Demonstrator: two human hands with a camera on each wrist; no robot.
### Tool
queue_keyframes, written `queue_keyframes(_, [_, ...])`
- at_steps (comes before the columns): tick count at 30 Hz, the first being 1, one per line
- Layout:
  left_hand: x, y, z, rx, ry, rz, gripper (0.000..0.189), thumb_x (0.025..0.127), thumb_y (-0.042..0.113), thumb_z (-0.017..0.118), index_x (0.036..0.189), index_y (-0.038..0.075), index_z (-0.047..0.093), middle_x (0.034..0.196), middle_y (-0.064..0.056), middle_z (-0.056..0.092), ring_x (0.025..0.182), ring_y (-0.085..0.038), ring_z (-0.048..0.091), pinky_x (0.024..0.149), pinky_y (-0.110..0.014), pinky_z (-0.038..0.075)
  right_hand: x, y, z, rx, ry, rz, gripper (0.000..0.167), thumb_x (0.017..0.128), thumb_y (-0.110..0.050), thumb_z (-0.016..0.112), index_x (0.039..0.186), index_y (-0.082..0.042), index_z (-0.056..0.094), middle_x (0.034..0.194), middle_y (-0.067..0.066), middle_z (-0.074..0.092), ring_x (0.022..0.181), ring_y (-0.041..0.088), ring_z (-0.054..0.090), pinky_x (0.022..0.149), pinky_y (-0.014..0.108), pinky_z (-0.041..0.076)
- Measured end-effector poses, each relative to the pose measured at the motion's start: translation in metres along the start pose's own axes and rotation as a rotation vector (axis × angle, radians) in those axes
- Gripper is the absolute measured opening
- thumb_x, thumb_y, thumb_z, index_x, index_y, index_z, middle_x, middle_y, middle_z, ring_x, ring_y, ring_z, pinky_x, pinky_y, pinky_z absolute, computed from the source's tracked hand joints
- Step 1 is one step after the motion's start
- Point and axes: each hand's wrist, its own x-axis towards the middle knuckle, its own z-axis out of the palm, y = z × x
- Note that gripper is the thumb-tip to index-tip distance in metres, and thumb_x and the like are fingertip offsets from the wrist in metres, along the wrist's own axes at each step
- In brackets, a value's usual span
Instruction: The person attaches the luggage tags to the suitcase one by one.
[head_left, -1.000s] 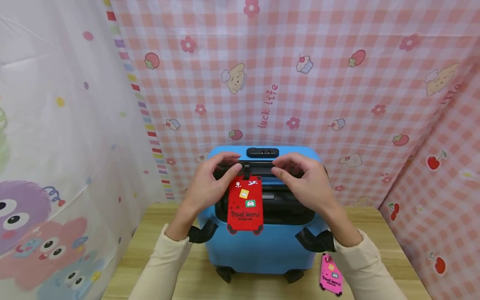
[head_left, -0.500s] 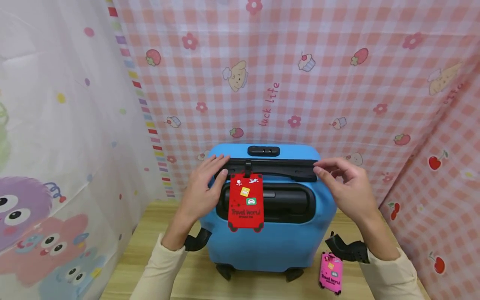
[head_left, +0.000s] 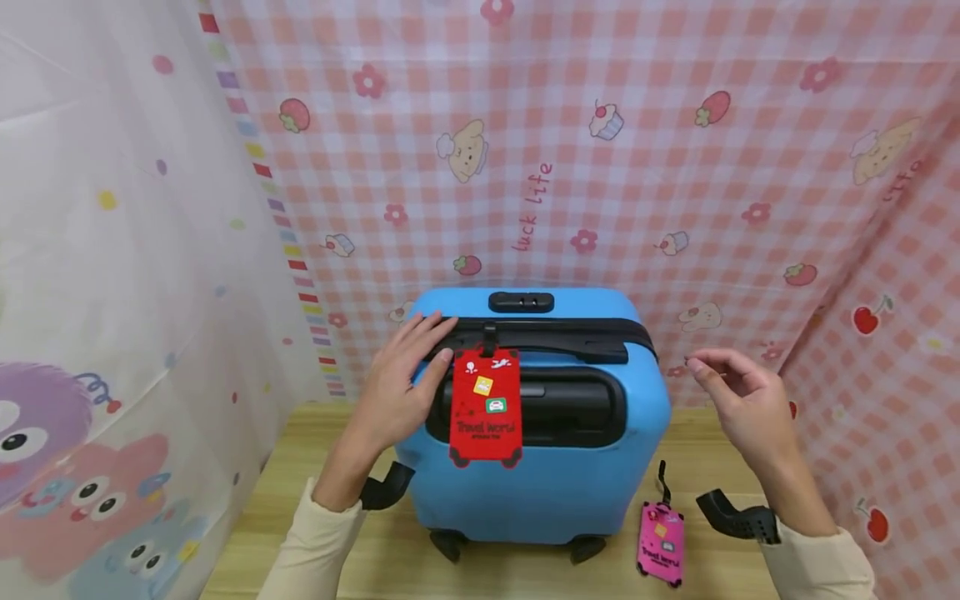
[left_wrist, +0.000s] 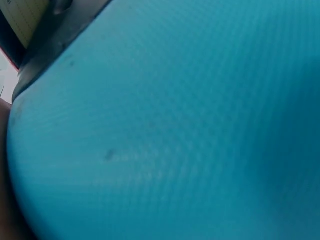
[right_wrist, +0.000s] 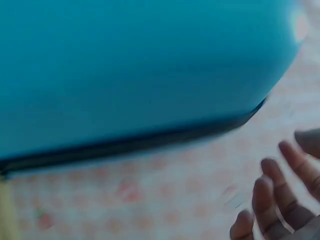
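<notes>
1. behind everything, you face a pink-and-white checked cloth [head_left: 637, 192] printed with strawberries, cupcakes and the words "luck life".
2. on your left hangs a white cloth [head_left: 135, 275] with coloured dots and cartoon creatures.
3. in front of you is a wooden counter [head_left: 300, 450], its surface pale and grained.
4. on it sits your blue suitcase [head_left: 517, 492], near the checked cloth, with two black wheels [head_left: 447, 543] showing at its near lower edge; its shell fills most of your left wrist view.
5. your left grip [head_left: 401, 379] rests on the suitcase's upper left edge, fingers fairly straight and laid over the black trim, thumb spread away from them; it is wide and grasps nothing.
6. your right grip [head_left: 750, 408] is in the air beside the suitcase's right side, apart from it; thumb and forefinger tips are close together, the other fingers loosely bent, and the right wrist view shows nothing held.
7. the black handle [head_left: 562, 340] runs across the suitcase's upper part.
8. your red luggage tag [head_left: 485, 407] hangs from that handle by a short black strap [head_left: 490, 337], left of centre, "travel world" side facing you.
9. your pink luggage tag [head_left: 661, 542] lies on the counter, just right of the suitcase, its strap pointing away from you.
10. the black lock [head_left: 521, 302] sits above the handle.
</notes>
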Motion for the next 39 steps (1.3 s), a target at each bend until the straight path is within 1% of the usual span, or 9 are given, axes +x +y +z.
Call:
queue_keyframes(7, [0.0, -0.001, 0.0, 0.002, -0.006, -0.005, 0.046, 0.104, 0.034, 0.046, 0.148, 0.02, 0.048, 0.157, -0.003, 0.039, 0.15, -0.026, 0.023, 0.116, -0.063, 0.018, -0.019, 0.059, -0.004, 0.008, -0.082, 0.093, 0.023, 0.101, -0.014, 0.058, 0.115, 0.003, 0.064, 0.104, -0.02, 0.065, 0.09, 0.002, 0.058, 0.074, 0.013, 0.047])
queue_keyframes(12, [0.0, -0.001, -0.001, 0.007, 0.001, -0.002, 0.046, 0.104, 0.034, 0.046, 0.148, 0.021, 0.048, 0.157, -0.003, 0.039, 0.15, -0.026, 0.024, 0.115, -0.063, 0.019, -0.033, 0.089, -0.002, 0.0, -0.225, 0.231, 0.037, 0.103, -0.026, 0.054, 0.127, 0.002, 0.058, 0.11, -0.017, 0.061, 0.097, 0.0, 0.058, 0.079, 0.016, 0.049])
queue_keyframes(15, [-0.001, -0.002, -0.002, 0.008, 0.004, 0.0, 0.046, 0.104, 0.034, 0.047, 0.148, 0.021, 0.049, 0.157, -0.003, 0.039, 0.15, -0.027, 0.024, 0.115, -0.063, 0.019, -0.042, 0.106, 0.003, -0.047, -0.307, 0.346, 0.046, 0.103, -0.036, 0.052, 0.133, -0.001, 0.055, 0.118, -0.004, 0.062, 0.099, -0.003, 0.057, 0.081, 0.02, 0.05])
queue_keyframes(18, [-0.001, -0.002, -0.002, 0.008, 0.004, 0.0, 0.045, 0.104, 0.034, 0.047, 0.148, 0.021, 0.049, 0.157, -0.003, 0.04, 0.15, -0.026, 0.024, 0.116, -0.063, 0.019, -0.052, 0.125, 0.008, -0.088, -0.349, 0.479, 0.056, 0.101, -0.046, 0.052, 0.137, -0.003, 0.053, 0.128, 0.011, 0.06, 0.107, 0.008, 0.059, 0.088, 0.03, 0.051])
queue_keyframes(21, [0.0, -0.002, -0.001, 0.007, 0.002, -0.002, 0.045, 0.104, 0.034, 0.047, 0.147, 0.022, 0.049, 0.157, -0.002, 0.04, 0.15, -0.026, 0.024, 0.115, -0.063, 0.019, -0.063, 0.142, 0.013, -0.1, -0.371, 0.608, 0.064, 0.099, -0.052, 0.052, 0.139, -0.002, 0.051, 0.137, 0.02, 0.054, 0.117, 0.025, 0.056, 0.095, 0.044, 0.048])
queue_keyframes(24, [0.0, -0.002, 0.0, 0.003, 0.0, -0.004, 0.045, 0.104, 0.034, 0.047, 0.147, 0.022, 0.049, 0.157, -0.002, 0.04, 0.15, -0.026, 0.023, 0.116, -0.063, 0.019, -0.074, 0.159, 0.018, -0.098, -0.375, 0.684, 0.063, 0.1, -0.048, 0.054, 0.139, 0.001, 0.05, 0.138, 0.024, 0.052, 0.123, 0.035, 0.051, 0.099, 0.053, 0.045])
queue_keyframes(30, [0.0, -0.001, 0.0, 0.007, -0.003, -0.011, 0.045, 0.104, 0.034, 0.047, 0.147, 0.023, 0.049, 0.157, -0.002, 0.04, 0.15, -0.025, 0.023, 0.116, -0.063, 0.019, -0.093, 0.183, 0.025, -0.096, -0.37, 0.756, 0.049, 0.101, -0.033, 0.056, 0.133, 0.005, 0.054, 0.13, 0.026, 0.055, 0.119, 0.04, 0.053, 0.095, 0.054, 0.047])
queue_keyframes(34, [0.0, 0.0, 0.0, 0.01, -0.005, -0.016, 0.045, 0.104, 0.035, 0.047, 0.148, 0.023, 0.049, 0.157, -0.002, 0.039, 0.15, -0.025, 0.023, 0.116, -0.063, 0.019, -0.104, 0.196, 0.029, -0.098, -0.375, 0.799, 0.046, 0.101, -0.031, 0.055, 0.132, 0.004, 0.055, 0.128, 0.028, 0.054, 0.116, 0.042, 0.055, 0.088, 0.051, 0.05])
queue_keyframes(39, [0.0, 0.0, 0.0, 0.011, 0.002, -0.02, 0.045, 0.104, 0.034, 0.048, 0.147, 0.022, 0.05, 0.157, -0.002, 0.04, 0.15, -0.025, 0.024, 0.116, -0.063, 0.02, -0.116, 0.206, 0.034, -0.092, -0.389, 0.844, 0.047, 0.101, -0.03, 0.055, 0.134, 0.003, 0.052, 0.14, 0.035, 0.041, 0.128, 0.05, 0.04, 0.097, 0.062, 0.042])
